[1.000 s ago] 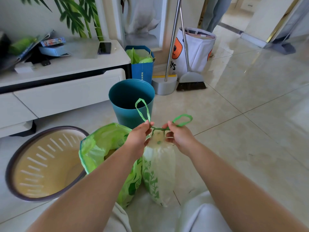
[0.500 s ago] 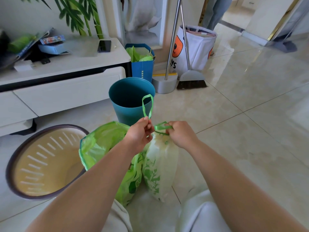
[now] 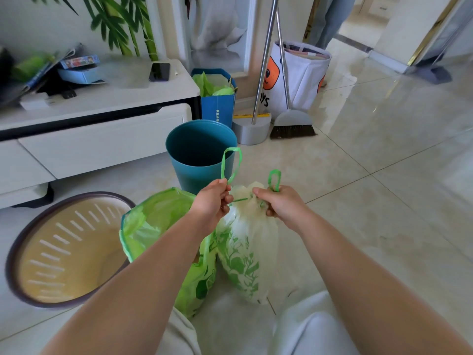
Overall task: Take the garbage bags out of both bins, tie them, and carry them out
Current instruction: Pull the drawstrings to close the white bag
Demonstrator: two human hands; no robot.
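A white garbage bag (image 3: 249, 248) with green leaf print stands on the floor, its neck gathered. My left hand (image 3: 213, 201) pinches one green drawstring loop (image 3: 231, 162) that sticks up. My right hand (image 3: 280, 204) pinches the other, shorter drawstring loop (image 3: 274, 180) at the neck. A thin green string runs between both hands. A green garbage bag (image 3: 158, 226) stands open just left of the white one. Behind them is the teal bin (image 3: 202, 152) without a bag. The cream bin with a dark rim (image 3: 66, 249) sits at the left, also without a bag.
A white TV cabinet (image 3: 97, 129) runs along the left. A blue paper bag (image 3: 217, 98), a dustpan base (image 3: 252, 129), a broom (image 3: 293, 124) and a white toy bag (image 3: 299, 75) stand at the back. A person's legs (image 3: 330, 19) show in the doorway. Tiled floor stretches right.
Both hands have moved apart slightly with the drawstring loops. The right loop, earlier folded low by the bag's neck, now stands up above my right hand; the neck looks more bunched.
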